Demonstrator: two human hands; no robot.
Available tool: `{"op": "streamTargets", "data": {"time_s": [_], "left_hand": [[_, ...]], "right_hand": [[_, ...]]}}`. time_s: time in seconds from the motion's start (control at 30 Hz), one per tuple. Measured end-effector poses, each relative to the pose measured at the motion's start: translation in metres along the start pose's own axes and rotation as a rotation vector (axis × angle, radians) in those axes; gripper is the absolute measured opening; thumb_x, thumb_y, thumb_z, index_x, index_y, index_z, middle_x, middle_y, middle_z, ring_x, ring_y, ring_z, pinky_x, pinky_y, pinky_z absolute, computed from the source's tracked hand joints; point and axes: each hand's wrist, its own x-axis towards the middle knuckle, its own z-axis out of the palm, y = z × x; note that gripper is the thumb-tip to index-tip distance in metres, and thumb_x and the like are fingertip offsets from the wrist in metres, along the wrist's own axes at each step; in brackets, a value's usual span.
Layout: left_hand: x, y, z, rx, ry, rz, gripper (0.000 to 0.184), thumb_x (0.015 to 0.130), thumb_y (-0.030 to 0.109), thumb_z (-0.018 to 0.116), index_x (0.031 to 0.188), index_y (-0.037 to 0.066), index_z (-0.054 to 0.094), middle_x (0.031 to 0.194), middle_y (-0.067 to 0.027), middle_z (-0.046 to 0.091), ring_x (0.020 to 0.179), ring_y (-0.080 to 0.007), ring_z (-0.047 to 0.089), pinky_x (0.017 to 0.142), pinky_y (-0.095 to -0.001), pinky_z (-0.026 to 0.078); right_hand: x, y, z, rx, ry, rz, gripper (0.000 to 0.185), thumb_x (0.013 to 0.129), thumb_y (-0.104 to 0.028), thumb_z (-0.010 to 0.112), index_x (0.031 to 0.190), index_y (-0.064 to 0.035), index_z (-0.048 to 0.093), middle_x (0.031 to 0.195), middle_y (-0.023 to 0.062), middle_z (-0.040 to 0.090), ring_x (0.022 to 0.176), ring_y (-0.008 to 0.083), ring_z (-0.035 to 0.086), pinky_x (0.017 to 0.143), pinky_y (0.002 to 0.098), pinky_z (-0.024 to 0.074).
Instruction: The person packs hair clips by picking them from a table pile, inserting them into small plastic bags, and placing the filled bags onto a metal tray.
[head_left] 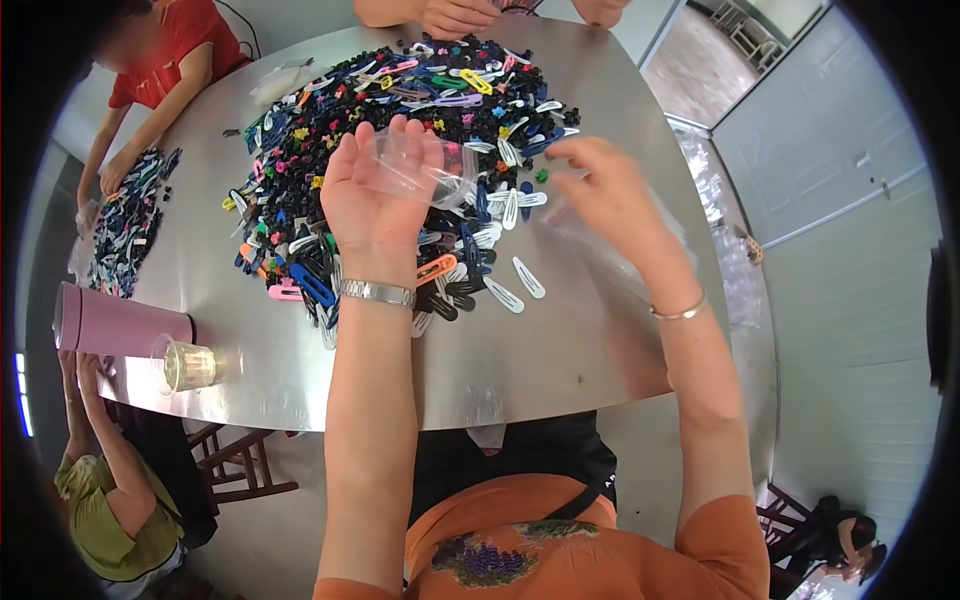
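My left hand [378,205] is palm up over the heap of hair clips [300,170], its fingers spread a little. A clear plastic bag [405,170] lies across its palm and fingers. To the right, my right hand [603,185] hovers at the heap's right edge, thumb and fingers apart, with nothing visible between them. Near it are a small green clip [542,175] and white snap clips [510,205]. Two white clips [528,278] lie apart from the heap, below the hands. More clear plastic [610,240] is on the table beneath my right forearm.
On the metal table [270,370] stand a pink tumbler [130,320] and a clear cup [188,367] of pale liquid at lower left. A second clip pile [130,220] lies left, by a person in red [185,60]. Another person's hands [455,15] rest at the far edge.
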Motion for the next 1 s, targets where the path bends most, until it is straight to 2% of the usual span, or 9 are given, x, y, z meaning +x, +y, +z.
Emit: {"op": "streamTargets", "data": {"time_s": [0.03, 0.1, 0.23, 0.3, 0.33, 0.53, 0.6, 0.7, 1.0], "left_hand": [[0.000, 0.000, -0.001, -0.001, -0.004, -0.003, 0.015, 0.090, 0.022, 0.051, 0.091, 0.009, 0.058, 0.105, -0.0149, 0.058, 0.099, -0.0321, 0.054, 0.087, -0.0491, 0.045], [0.000, 0.000, -0.005, -0.022, -0.063, -0.082, 0.016, 0.091, 0.023, 0.050, 0.091, 0.009, 0.058, 0.109, -0.0140, 0.057, 0.100, -0.0320, 0.054, 0.087, -0.0487, 0.046], [0.001, 0.001, -0.009, -0.037, -0.079, -0.112, 0.016, 0.091, 0.024, 0.050, 0.093, 0.010, 0.058, 0.111, -0.0133, 0.056, 0.101, -0.0317, 0.053, 0.085, -0.0478, 0.046], [0.000, 0.002, -0.005, -0.038, -0.052, -0.097, 0.017, 0.091, 0.024, 0.049, 0.095, 0.010, 0.057, 0.109, -0.0134, 0.056, 0.100, -0.0314, 0.053, 0.083, -0.0462, 0.046], [0.000, 0.001, -0.004, -0.038, -0.049, -0.093, 0.017, 0.091, 0.024, 0.049, 0.095, 0.010, 0.057, 0.109, -0.0134, 0.056, 0.100, -0.0314, 0.053, 0.083, -0.0462, 0.046], [0.002, 0.000, -0.011, -0.023, -0.084, -0.128, 0.017, 0.090, 0.020, 0.050, 0.097, 0.006, 0.058, 0.110, -0.0205, 0.058, 0.098, -0.0336, 0.056, 0.086, -0.0465, 0.045], [0.002, -0.003, -0.009, 0.055, -0.035, -0.051, 0.020, 0.087, 0.022, 0.057, 0.101, 0.008, 0.056, 0.110, -0.0141, 0.055, 0.098, -0.0314, 0.053, 0.081, -0.0456, 0.047], [0.002, -0.006, -0.007, 0.102, 0.004, 0.008, 0.020, 0.087, 0.021, 0.058, 0.102, 0.008, 0.056, 0.109, -0.0138, 0.055, 0.098, -0.0313, 0.053, 0.083, -0.0463, 0.048], [-0.002, -0.011, -0.002, 0.155, -0.003, 0.083, 0.020, 0.086, 0.020, 0.060, 0.102, 0.008, 0.056, 0.108, -0.0112, 0.054, 0.099, -0.0316, 0.052, 0.087, -0.0474, 0.046]], "right_hand": [[0.003, 0.002, 0.003, -0.003, 0.003, 0.000, 0.030, 0.078, -0.010, 0.065, 0.106, 0.0009, 0.061, 0.095, 0.0107, 0.063, 0.088, 0.0198, 0.059, 0.076, 0.0306, 0.0474], [0.008, 0.002, 0.013, -0.216, -0.326, -0.011, 0.030, 0.077, -0.012, 0.065, 0.104, 0.0014, 0.061, 0.091, 0.0123, 0.061, 0.087, 0.0207, 0.058, 0.072, 0.0316, 0.0472], [0.009, 0.003, 0.024, -0.195, -0.252, -0.128, 0.028, 0.076, -0.010, 0.065, 0.101, 0.0013, 0.061, 0.082, 0.0113, 0.060, 0.079, 0.0199, 0.057, 0.068, 0.0311, 0.0464], [0.013, -0.002, 0.026, 0.021, -0.364, 0.184, 0.027, 0.074, -0.008, 0.065, 0.099, 0.0020, 0.062, 0.076, 0.0083, 0.059, 0.072, 0.0174, 0.057, 0.066, 0.0294, 0.0462], [0.012, -0.002, 0.030, 0.024, -0.368, 0.183, 0.027, 0.074, -0.008, 0.065, 0.099, 0.0020, 0.062, 0.076, 0.0083, 0.059, 0.072, 0.0174, 0.057, 0.066, 0.0294, 0.0462], [0.003, -0.009, 0.035, 0.060, -0.227, 0.221, 0.024, 0.074, -0.005, 0.065, 0.097, 0.0019, 0.061, 0.077, 0.0045, 0.062, 0.070, 0.0109, 0.056, 0.066, 0.0267, 0.0480], [0.001, -0.008, 0.029, 0.174, -0.158, 0.262, 0.022, 0.075, -0.005, 0.065, 0.096, 0.0019, 0.061, 0.079, 0.0032, 0.063, 0.071, 0.0090, 0.058, 0.066, 0.0252, 0.0486], [0.004, -0.005, 0.024, 0.381, -0.134, 0.402, 0.020, 0.077, -0.004, 0.064, 0.096, 0.0012, 0.061, 0.082, 0.0012, 0.063, 0.073, 0.0074, 0.058, 0.066, 0.0238, 0.0485], [0.004, -0.028, -0.004, 0.702, -0.040, 0.299, 0.019, 0.079, -0.001, 0.064, 0.097, 0.0002, 0.061, 0.084, 0.0004, 0.061, 0.073, 0.0066, 0.057, 0.063, 0.0206, 0.0473]]}}
